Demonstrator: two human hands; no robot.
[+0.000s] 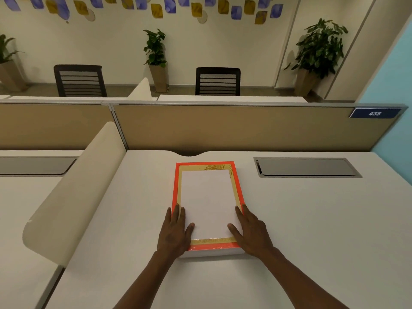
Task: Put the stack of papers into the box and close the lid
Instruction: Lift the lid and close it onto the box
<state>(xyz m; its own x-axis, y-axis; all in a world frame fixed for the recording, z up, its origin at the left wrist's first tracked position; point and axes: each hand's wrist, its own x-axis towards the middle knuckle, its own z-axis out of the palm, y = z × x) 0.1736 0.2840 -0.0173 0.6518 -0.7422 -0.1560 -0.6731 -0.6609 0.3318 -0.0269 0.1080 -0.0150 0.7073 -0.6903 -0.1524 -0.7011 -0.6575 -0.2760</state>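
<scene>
A flat box with a bright orange rim and a gold inner border lies in the middle of the white desk. A stack of white papers lies flat within that border; I cannot tell whether it rests inside the box or on its lid. My left hand lies flat on the box's near left corner, fingers along the orange edge, thumb on the paper. My right hand mirrors it at the near right corner, thumb on the paper. Neither hand is curled around anything.
A grey cable hatch is set into the desk to the right of the box. A beige partition closes the far edge, and a curved cream divider stands to the left. Chairs and potted plants stand beyond.
</scene>
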